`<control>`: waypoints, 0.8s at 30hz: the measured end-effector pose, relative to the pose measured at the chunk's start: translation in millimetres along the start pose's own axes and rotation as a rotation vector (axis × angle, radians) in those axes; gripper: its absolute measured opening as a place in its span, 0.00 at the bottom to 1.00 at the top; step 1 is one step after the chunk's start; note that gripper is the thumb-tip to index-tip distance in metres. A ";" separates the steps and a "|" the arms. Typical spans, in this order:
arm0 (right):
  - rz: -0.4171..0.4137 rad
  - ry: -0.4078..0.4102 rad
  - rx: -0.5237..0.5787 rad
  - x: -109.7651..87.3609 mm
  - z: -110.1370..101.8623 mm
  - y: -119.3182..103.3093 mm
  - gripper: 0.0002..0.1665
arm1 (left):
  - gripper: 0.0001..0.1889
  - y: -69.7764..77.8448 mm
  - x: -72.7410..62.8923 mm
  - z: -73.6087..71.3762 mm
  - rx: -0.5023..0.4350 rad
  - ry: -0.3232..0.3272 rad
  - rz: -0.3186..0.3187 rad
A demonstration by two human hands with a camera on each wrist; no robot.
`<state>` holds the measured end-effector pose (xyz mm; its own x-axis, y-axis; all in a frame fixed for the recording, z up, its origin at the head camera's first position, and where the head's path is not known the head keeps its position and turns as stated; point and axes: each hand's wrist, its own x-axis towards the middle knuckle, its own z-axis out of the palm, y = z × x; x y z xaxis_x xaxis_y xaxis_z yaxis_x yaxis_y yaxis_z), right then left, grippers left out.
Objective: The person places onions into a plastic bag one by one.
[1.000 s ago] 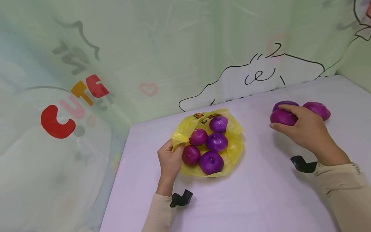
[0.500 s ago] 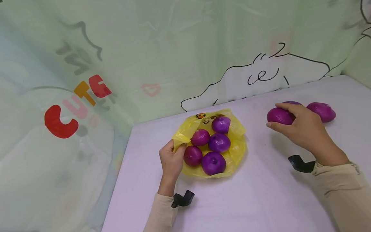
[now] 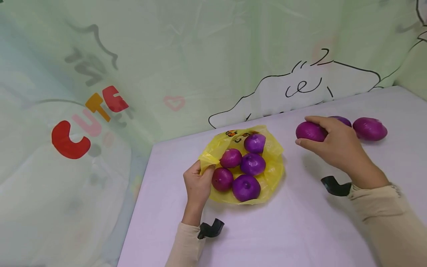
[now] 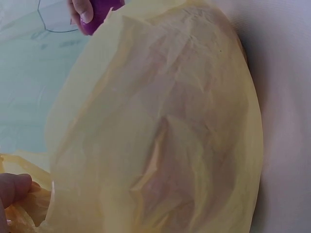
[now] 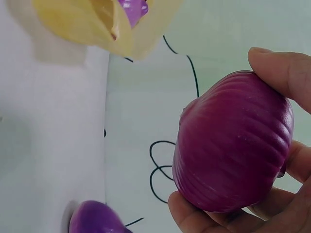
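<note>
A yellow plastic bag [image 3: 274, 167] lies with its mouth spread on the table, several purple onions [image 3: 246, 187] inside it. At the bag's left rim my left hand [image 3: 197, 185] pinches the plastic between thumb and fingers; the left wrist view shows the bag's [image 4: 194, 121] wrinkled side. My right hand [image 3: 343, 148] grips a red-purple onion [image 3: 311, 131] between thumb and fingers, to the right of the bag and apart from it. In the right wrist view this onion [image 5: 233, 145] appears large, with ridged skin.
Behind my right hand sits a purple onion [image 3: 341, 120], partly hidden. A redder onion [image 3: 370, 129] lies to its right. The white table [image 3: 283, 233] ends at a printed curtain [image 3: 186, 66] along the back. A black strap piece [image 3: 211, 228] sticks out from each cuff.
My right hand has carried its onion leftward, away from the two others on the right and nearer the bag. My left hand keeps its hold on the bag's rim.
</note>
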<state>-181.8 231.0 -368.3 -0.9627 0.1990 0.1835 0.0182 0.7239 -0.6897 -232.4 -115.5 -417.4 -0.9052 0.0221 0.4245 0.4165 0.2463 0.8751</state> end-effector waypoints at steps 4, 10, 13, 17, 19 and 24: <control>-0.005 -0.011 0.006 1.4 2.4 -6.2 0.47 | 0.09 0.6 -0.3 -0.1 -0.002 0.000 -0.001; -0.033 -0.006 0.022 2.9 6.1 -12.6 0.46 | 0.08 0.9 -0.4 0.1 -0.010 -0.003 0.005; -0.040 -0.009 0.026 3.6 8.4 -15.6 0.45 | 0.08 1.1 0.0 0.0 -0.010 -0.002 0.004; -0.047 -0.015 0.036 4.6 11.8 -20.9 0.44 | 0.08 1.5 0.1 0.2 -0.018 -0.001 0.006; -0.055 -0.017 0.046 5.0 13.4 -23.7 0.44 | 0.08 2.0 0.2 0.4 -0.018 0.001 0.005; -0.069 -0.023 0.063 6.1 16.9 -31.0 0.44 | 0.08 2.8 0.0 0.6 -0.011 0.001 0.003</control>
<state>-192.7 198.6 -357.6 -0.9670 0.1339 0.2167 -0.0652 0.6923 -0.7187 -231.3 -114.3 -415.1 -0.9040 0.0219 0.4270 0.4198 0.2354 0.8766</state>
